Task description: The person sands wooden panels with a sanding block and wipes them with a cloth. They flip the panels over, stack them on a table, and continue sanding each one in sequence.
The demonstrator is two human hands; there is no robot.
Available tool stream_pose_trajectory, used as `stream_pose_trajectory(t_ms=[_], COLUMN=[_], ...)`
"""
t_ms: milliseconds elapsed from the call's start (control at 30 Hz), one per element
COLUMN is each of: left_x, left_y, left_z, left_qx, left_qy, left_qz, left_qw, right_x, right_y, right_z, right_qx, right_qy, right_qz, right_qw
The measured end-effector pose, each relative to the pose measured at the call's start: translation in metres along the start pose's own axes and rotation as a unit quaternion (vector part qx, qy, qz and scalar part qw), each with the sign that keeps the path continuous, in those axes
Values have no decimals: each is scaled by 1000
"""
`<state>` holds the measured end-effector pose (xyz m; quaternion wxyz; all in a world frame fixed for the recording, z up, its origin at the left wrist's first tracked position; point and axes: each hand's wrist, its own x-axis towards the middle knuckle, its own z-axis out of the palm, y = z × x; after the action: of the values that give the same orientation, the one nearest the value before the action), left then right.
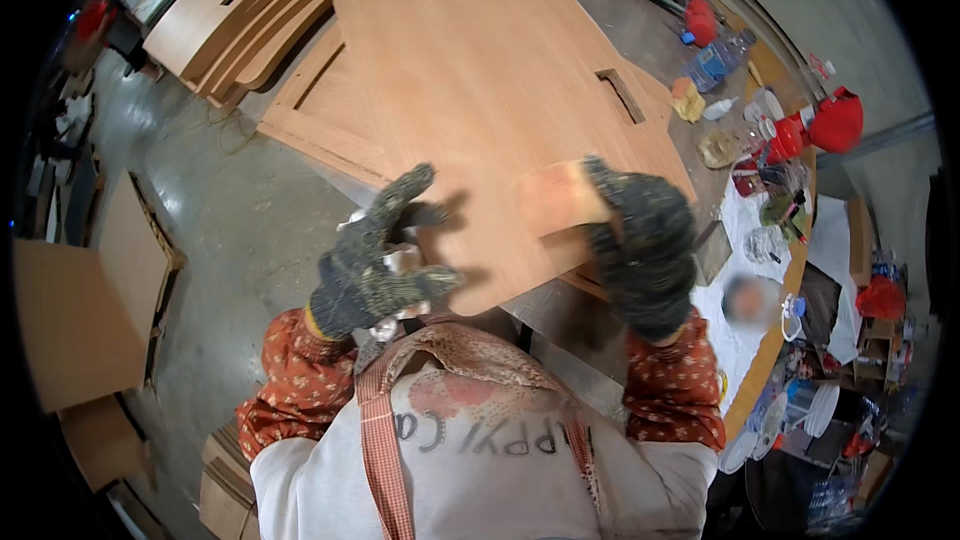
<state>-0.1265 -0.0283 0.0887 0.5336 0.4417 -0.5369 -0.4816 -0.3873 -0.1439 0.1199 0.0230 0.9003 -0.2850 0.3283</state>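
A large light-brown wooden board (470, 90) with a slot near its right side lies in front of me on top of another board. My right hand (645, 250), in a dark grey-green knitted glove, grips a flat peach-orange pad (562, 200) at the board's near right part. Motion blurs the pad a little, so I cannot tell whether it is a sponge or a sanding pad. My left hand (375, 260), gloved alike, is at the board's near left edge with fingers spread. Crumpled white material (404, 260) shows between and behind those fingers; whether the hand touches it is unclear.
Curved slotted boards (270, 0) are stacked at the far left. Along the right of the table stand a plastic bottle (720, 60), a yellow sponge (687, 100), a red-topped container (835, 120) and a white sheet (735, 290). More panels (90, 310) lean at the left.
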Motion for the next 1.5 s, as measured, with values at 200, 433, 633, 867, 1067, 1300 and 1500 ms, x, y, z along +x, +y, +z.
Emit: stream_pose_trajectory(t_ms=[200, 433, 633, 867, 1067, 1300, 1500], left_x=[9, 29, 72, 140, 296, 396, 384], left_y=[-5, 5, 15, 8, 1, -62, -56], left_z=[-1, -54, -101, -171, -228, -224, -219], left_qx=[108, 155, 451, 326, 467, 660, 707], left_qy=[14, -112, -279, -260, -91, -80, -55], left_qz=[46, 57, 225, 259, 205, 4, 4], left_qw=[993, 980, 818, 871, 855, 747, 705], right_x=[21, 42, 67, 70, 25, -9, -20], right_y=[-61, -60, -63, -75, -122, -163, -138], right_z=[26, 29, 82, 112, 98, 119, 110], right_qx=[124, 501, 678, 668, 297, 119, 149], right_qy=[-72, -141, -179, 15, 274, 378, 356], right_qz=[24, 266, 235, 373, 522, 570, 582], right_qw=[989, 812, 673, 644, 751, 720, 716])
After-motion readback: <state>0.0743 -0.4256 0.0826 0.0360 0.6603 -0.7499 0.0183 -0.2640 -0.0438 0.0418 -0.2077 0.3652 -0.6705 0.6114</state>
